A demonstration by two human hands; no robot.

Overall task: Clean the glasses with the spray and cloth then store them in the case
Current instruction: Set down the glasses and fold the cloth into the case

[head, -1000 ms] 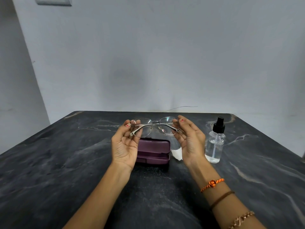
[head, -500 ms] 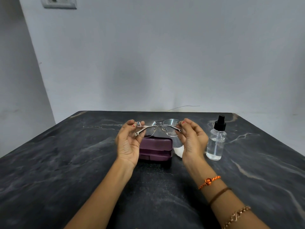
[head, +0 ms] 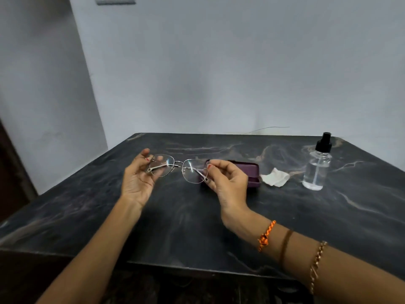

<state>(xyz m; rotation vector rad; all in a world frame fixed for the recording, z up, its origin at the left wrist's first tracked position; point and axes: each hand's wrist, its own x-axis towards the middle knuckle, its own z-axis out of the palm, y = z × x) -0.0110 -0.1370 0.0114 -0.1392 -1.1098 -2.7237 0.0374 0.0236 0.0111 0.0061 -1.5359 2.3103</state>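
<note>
- left hand (head: 138, 181): palm up, fingers loosely curled, fingertips pinching the left end of the glasses (head: 178, 168). So it's got a light hold, not a full grip.
- the glasses are up off the table (head: 87, 205), held level between both hands with the temples folded in behind the lenses. Can't tell from here whether the lenses are clean or smudgy, just glare on them.
- right hand (head: 228, 183): thumb and forefinger pinching the right end of the frame, other fingers curled under.
- purple case (head: 249, 173) sits shut just behind the right hand, so storing isn't done.
- white cloth (head: 275, 177) lies crumpled beside the case, nobody touching it.
- spray bottle (head: 316, 166) stands upright further right, untouched. My guess: either cleaning hasn't started or casing is next.
</note>
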